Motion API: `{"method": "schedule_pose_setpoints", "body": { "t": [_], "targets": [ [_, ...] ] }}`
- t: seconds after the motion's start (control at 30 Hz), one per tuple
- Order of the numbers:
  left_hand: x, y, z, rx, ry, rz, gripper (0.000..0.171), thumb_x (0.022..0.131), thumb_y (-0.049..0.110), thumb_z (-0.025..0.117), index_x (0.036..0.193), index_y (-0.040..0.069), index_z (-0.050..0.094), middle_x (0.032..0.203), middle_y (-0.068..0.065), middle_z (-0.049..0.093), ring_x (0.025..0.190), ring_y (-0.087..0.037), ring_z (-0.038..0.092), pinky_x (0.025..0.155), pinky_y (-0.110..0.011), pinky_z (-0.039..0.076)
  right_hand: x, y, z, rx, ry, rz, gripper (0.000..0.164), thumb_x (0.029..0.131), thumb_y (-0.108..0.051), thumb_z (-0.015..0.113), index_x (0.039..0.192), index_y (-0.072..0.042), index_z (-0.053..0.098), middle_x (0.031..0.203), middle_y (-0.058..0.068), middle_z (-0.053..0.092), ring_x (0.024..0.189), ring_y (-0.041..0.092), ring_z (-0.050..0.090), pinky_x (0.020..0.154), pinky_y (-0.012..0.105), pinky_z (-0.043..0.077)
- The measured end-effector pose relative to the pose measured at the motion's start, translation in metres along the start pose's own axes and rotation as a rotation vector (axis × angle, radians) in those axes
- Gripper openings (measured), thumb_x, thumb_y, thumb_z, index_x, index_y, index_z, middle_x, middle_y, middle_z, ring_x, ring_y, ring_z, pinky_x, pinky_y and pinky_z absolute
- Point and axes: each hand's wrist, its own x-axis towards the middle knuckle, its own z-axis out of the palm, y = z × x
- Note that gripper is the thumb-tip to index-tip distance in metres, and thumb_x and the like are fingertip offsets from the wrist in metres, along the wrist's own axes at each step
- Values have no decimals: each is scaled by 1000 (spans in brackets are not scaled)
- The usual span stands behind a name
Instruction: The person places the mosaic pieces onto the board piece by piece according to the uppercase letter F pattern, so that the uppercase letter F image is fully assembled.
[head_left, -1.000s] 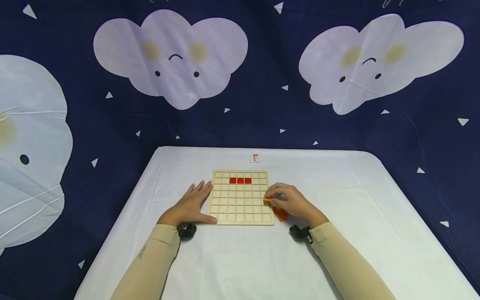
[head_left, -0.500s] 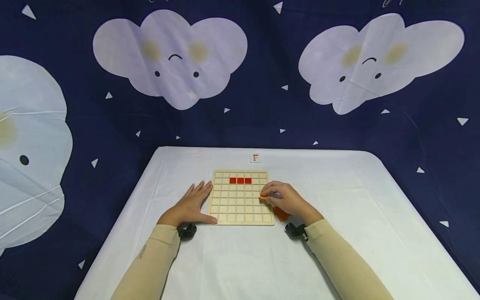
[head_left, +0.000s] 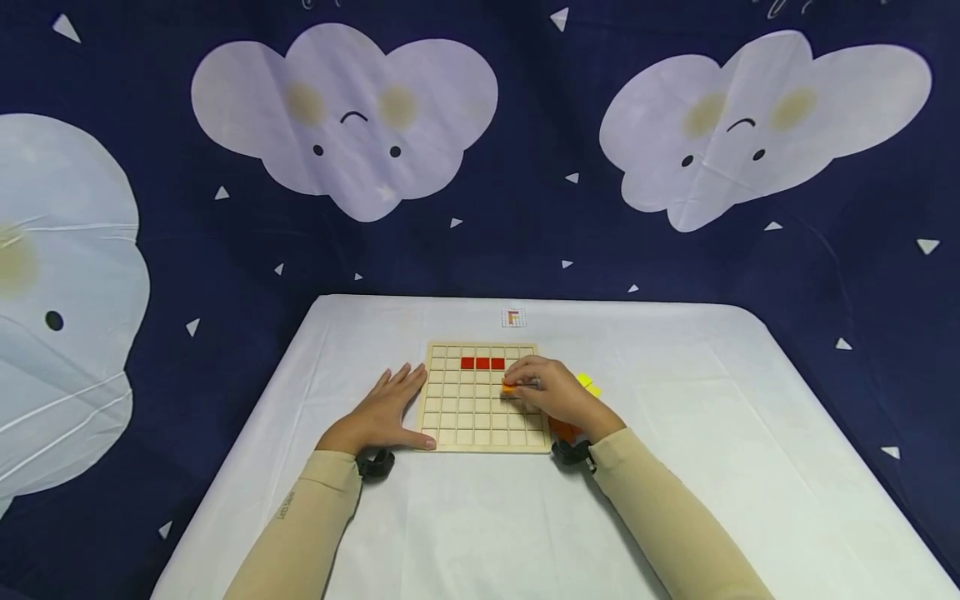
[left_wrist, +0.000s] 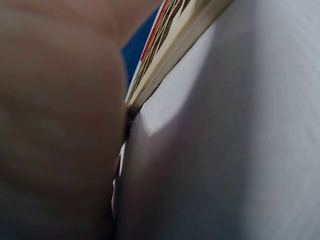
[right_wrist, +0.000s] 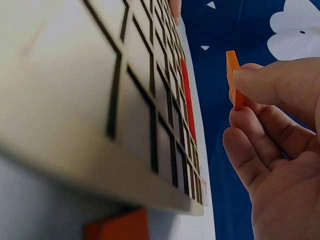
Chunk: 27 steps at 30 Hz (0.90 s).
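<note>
A wooden grid board (head_left: 457, 421) lies flat on the white table. Along its left edge my left hand (head_left: 381, 417) rests with fingers spread and the thumb at the near left corner. My right hand (head_left: 555, 387) is over the right part of the board, pinching a thin orange square tile (right_wrist: 232, 75) between thumb and fingers. In the right wrist view that tile is held apart from the board's surface. Three red tiles (head_left: 483, 363) sit side by side in one row near the board's far edge. The left wrist view shows mostly palm, board edge and cloth.
Yellow tiles (head_left: 588, 384) lie right of the board, partly behind my right hand. Orange tiles (head_left: 564, 431) lie by its near right side, partly covered by my wrist. Beyond the board is a small printed card (head_left: 513, 318). A dark blue cloud-patterned cloth (head_left: 525, 250) hangs behind the table.
My right hand has moved left and slightly away from me with the orange tile, from the board's right edge to over its squares. Yellow tiles have come into view. The left hand stays put.
</note>
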Motion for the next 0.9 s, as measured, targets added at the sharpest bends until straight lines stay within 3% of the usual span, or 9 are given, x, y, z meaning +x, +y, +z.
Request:
{"method": "schedule_pose_setpoints", "body": {
  "t": [0.27, 0.63, 0.9],
  "targets": [
    [-1, 2, -1, 12, -4, -6, 141, 66, 83, 80, 167, 2, 23, 173, -10, 19, 160, -31, 7, 127, -49, 1, 16, -2, 4, 6, -21, 3, 22, 100, -2, 72, 121, -7, 78, 128, -3, 68, 120, 20, 62, 98, 40, 56],
    [-1, 2, -1, 19, -10, -12, 141, 67, 84, 79, 167, 3, 23, 173, -10, 18, 160, -30, 7, 127, -49, 1, 33, 1, 13, -10, -20, 40, 21, 99, -4, 75, 119, -10, 80, 125, -3, 69, 117, 16, 64, 95, 29, 56],
    [-1, 3, -2, 22, -11, -10, 140, 67, 85, 78, 167, 4, 22, 174, -8, 18, 160, -28, 6, 127, -48, 0, 41, 0, 18, 17, -26, 29, 21, 98, -2, 75, 117, -8, 80, 123, -2, 70, 114, 15, 66, 96, 27, 55]
  ]
}}
